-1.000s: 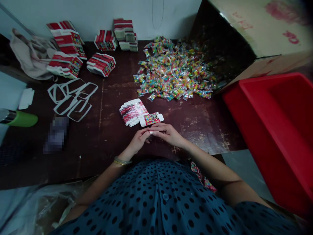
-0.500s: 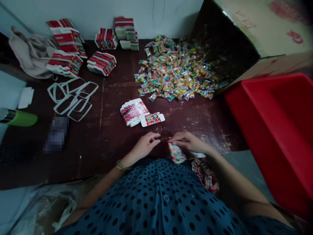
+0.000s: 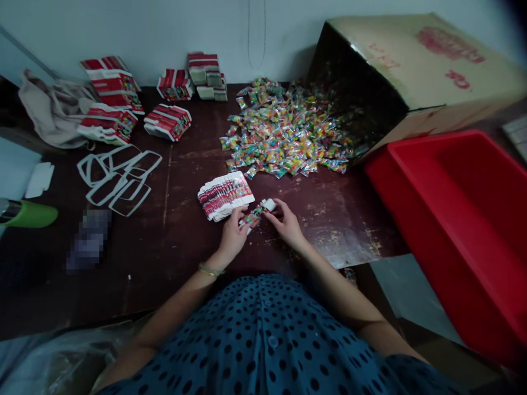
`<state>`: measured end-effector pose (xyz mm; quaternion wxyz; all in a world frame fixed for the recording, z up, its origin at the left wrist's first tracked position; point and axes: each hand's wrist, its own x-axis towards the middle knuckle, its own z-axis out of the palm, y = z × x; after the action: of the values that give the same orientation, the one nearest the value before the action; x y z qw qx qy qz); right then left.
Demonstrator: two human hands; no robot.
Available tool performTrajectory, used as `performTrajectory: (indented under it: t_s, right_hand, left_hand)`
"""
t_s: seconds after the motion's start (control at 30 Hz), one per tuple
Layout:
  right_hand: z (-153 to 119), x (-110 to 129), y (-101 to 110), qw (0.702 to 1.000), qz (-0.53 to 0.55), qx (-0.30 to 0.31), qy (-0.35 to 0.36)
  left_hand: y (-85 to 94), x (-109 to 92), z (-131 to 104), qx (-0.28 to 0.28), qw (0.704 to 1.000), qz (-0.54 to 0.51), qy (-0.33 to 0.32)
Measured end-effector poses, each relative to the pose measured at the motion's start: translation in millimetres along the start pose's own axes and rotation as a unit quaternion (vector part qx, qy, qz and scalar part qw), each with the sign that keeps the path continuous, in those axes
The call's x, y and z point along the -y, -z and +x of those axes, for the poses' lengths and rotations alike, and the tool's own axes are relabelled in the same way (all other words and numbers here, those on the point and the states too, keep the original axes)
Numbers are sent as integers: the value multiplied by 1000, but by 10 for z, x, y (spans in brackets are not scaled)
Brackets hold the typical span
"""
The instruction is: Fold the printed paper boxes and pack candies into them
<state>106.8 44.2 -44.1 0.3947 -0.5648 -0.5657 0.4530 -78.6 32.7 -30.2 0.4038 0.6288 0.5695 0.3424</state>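
A small printed carton (image 3: 254,215) with a white end flap is held between my two hands. My left hand (image 3: 234,237) pinches its lower left end, and my right hand (image 3: 288,224) grips the flap end at the upper right. Just behind my left hand lies a fanned stack of flat red and white cartons (image 3: 224,196) on the dark table (image 3: 185,241). Farther back spreads a heap of wrapped colorful candies (image 3: 288,131).
Bundled cartons (image 3: 168,120) stand at the back left, near pale bands (image 3: 119,178), a cloth bag (image 3: 53,109) and a green bottle (image 3: 35,214). On the right are a large cardboard box (image 3: 428,66) and a red bin (image 3: 453,219).
Both hands have moved forward to the single carton beside the stack and now grip it. The printed item that was in my right hand near the table edge is no longer there. The view has shifted slightly.
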Motion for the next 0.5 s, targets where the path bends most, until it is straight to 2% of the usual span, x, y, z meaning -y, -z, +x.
performTrajectory:
  t_s: [0.07,0.1,0.17,0.23,0.33,0.4,0.5]
  right_hand:
    - [26,80,-98,995,82,46,20]
    - [21,132,-114,991,96,89,38]
    - [-7,230,-97,984,53,150,83]
    - [-45,296,-52,979,-43,140,141]
    - [-111,326,-2,956,-169,82,224]
    - [-164,334,11,950,-182,76,241]
    - [-214,380,41,968,-105,108,198]
  left_hand:
    - [-52,-21,-143,40,988,-133,71]
    - [-77,-25,-194,77,971,-195,114]
    - [-112,-17,-247,132,926,-301,188]
    - [-124,2,-245,130,888,-374,235]
    - [-94,-1,-203,119,867,-407,261]
    - [-57,-44,-191,151,857,-404,281]
    - [-3,-151,-210,207,843,-392,304]
